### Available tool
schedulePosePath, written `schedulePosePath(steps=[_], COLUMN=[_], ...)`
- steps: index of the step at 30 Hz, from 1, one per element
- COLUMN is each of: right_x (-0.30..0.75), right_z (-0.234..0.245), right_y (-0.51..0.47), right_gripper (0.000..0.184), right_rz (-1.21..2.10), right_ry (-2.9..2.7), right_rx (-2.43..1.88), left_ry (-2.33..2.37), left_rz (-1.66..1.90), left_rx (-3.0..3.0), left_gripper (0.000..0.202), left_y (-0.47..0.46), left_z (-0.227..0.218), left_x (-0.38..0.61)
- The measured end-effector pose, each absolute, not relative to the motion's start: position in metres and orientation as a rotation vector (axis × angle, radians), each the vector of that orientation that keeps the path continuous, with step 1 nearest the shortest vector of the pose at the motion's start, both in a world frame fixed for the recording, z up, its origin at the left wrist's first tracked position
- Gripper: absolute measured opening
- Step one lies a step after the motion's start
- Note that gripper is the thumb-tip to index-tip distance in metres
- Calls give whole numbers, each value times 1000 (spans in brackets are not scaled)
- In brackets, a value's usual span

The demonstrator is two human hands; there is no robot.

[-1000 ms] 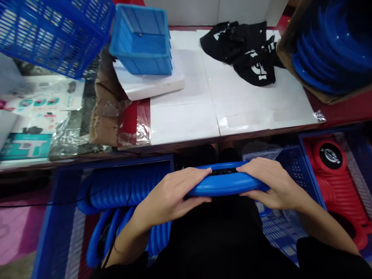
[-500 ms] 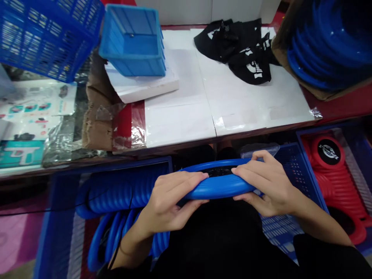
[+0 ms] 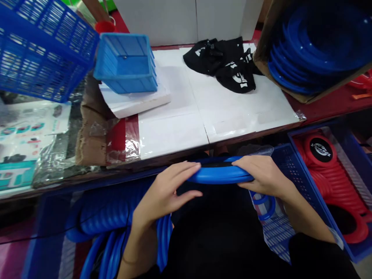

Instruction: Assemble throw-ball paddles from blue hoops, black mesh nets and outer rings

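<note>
A blue ring-shaped disc (image 3: 221, 176) with a black centre is held nearly edge-on in front of my body. My left hand (image 3: 174, 186) is around its left end, the fingers over the upper rim and the thumb spread lower, a little away from the rim. My right hand (image 3: 263, 174) grips the right end, thumb below and fingers on top. Below and to the left, a blue crate holds rows of similar blue rings (image 3: 101, 217). More blue rings (image 3: 266, 207) lie in the crate on the right, partly behind my right hand.
The white-topped table (image 3: 180, 131) runs ahead, with black printed cloth pieces (image 3: 235, 75) on it. A small blue bin (image 3: 126, 83) stands at left beside a blue basket (image 3: 46, 50). Blue discs fill a carton (image 3: 302, 99) at right. Red discs (image 3: 334, 174) lie in another crate.
The disc has tipped so less of its black centre shows. My left thumb has moved away from its rim. The view has shifted, so the table sits lower in the picture.
</note>
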State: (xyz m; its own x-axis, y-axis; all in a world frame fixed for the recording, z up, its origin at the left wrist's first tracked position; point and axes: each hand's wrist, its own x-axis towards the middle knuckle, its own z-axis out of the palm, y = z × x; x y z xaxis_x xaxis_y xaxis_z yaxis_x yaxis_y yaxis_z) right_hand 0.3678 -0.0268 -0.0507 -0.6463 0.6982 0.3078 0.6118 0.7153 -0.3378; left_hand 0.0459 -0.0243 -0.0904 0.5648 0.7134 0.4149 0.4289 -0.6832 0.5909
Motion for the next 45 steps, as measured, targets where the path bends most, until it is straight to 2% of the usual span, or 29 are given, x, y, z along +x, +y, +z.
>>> schedulePosePath(steps=[3, 8, 11, 15, 23, 32, 35, 38, 41, 45], right_x=[357, 375, 385, 376, 365, 354, 354, 367, 386, 393], right_z=[-45, -27, -26, -31, -20, -16, -14, -14, -20, -37], right_y=[-30, -30, -33, -37, -42, -46, -43, -39, -34, -33], right_gripper=[26, 46, 41, 38, 51, 33, 38, 49, 45, 33], right_rz=[142, 414, 436, 394, 454, 312, 301, 417, 602, 628], right_ry=[-2545, -2513, -2519, -2560, -2584, -2589, -2602, -2542, -2418, -2342], right_rx=[-971, -1018, -987, -959, -880, -905, -837, -873, -944, -947], left_ry=[789, 746, 755, 734, 692, 798, 693, 629, 645, 708], left_rz=[981, 1100, 1029, 887, 1008, 1173, 1200, 1314, 1473, 1176], left_rx=[2457, 2274, 2185, 2341, 2390, 2264, 2212, 2106, 1916, 1959], left_gripper=[51, 44, 40, 52, 41, 41, 43, 37, 35, 45], left_y=[-21, -19, -23, -27, -28, -44, -38, -29, -19, -14], left_z=[-78, -77, -77, -69, -66, -71, -76, -89, -102, -99], left_x=[78, 70, 58, 64, 62, 66, 58, 37, 14, 15])
